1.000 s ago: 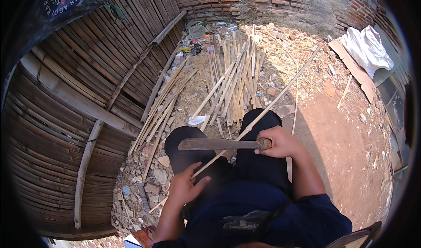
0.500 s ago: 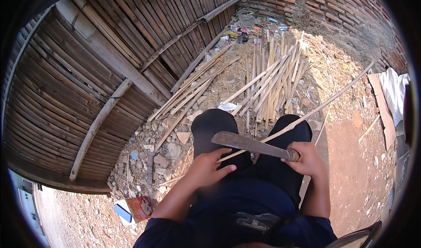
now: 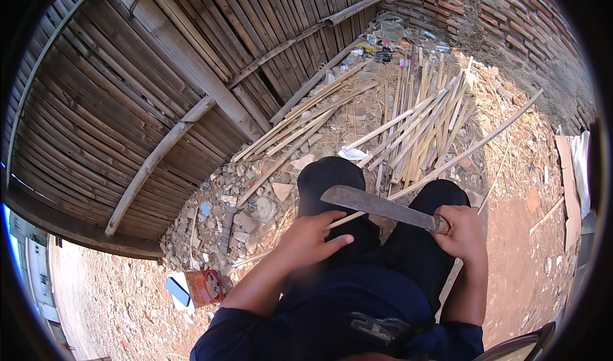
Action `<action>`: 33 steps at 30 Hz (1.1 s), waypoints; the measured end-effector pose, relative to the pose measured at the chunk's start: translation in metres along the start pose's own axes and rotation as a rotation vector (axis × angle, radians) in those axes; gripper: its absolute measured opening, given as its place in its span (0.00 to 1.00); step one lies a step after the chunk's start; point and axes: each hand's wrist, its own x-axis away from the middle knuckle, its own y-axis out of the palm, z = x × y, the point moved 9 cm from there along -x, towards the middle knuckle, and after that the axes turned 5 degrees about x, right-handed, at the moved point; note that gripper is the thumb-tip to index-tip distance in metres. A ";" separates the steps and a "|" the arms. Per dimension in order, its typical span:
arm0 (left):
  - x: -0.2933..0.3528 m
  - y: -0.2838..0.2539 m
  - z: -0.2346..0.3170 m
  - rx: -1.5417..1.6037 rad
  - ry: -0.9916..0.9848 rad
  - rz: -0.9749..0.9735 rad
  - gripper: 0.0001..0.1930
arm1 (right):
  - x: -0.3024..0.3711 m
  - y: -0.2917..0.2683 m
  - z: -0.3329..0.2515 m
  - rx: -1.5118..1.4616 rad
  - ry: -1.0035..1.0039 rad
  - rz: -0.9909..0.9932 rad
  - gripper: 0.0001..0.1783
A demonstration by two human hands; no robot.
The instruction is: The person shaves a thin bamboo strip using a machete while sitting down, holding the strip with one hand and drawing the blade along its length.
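My left hand (image 3: 311, 238) grips a long, pale bamboo strip (image 3: 476, 148) near its lower end, thumb on the near side. From there the strip slants up to the right, over my right thigh and past the knee. In my right hand (image 3: 461, 231) is a machete (image 3: 383, 206), its fingers closed round the short wooden handle. The broad, dull brown blade points left across my lap and lies over the strip, hiding a short stretch of it. Whether the blade touches the strip I cannot tell.
Beyond my knees lies a pile of split bamboo strips (image 3: 424, 128), with more strips (image 3: 306, 118) left of it. A slatted bamboo wall (image 3: 172, 99) leans along the left; a brick wall (image 3: 440, 7) stands behind. Rubble (image 3: 252, 224) and a red box (image 3: 205, 287) are at lower left.
The view has turned slightly left, so the pile and walls appear further right. My hands sit a little further right in the picture, still holding the machete and the bamboo strip.
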 end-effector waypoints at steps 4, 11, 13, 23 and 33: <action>0.006 -0.015 0.002 -0.026 -0.012 -0.061 0.35 | 0.002 -0.008 0.031 -0.112 0.087 0.105 0.11; 0.015 -0.027 -0.009 -0.044 -0.028 -0.086 0.34 | 0.010 -0.016 0.050 -0.119 0.253 0.273 0.13; 0.014 -0.018 -0.006 -0.039 -0.014 -0.096 0.35 | 0.002 0.009 0.020 -0.081 0.117 0.093 0.12; 0.018 -0.054 -0.010 -0.061 -0.007 -0.046 0.33 | 0.018 -0.019 0.065 -0.106 0.283 0.299 0.13; 0.013 -0.021 -0.001 0.010 0.044 -0.091 0.32 | 0.005 0.012 0.021 -0.186 0.086 -0.047 0.15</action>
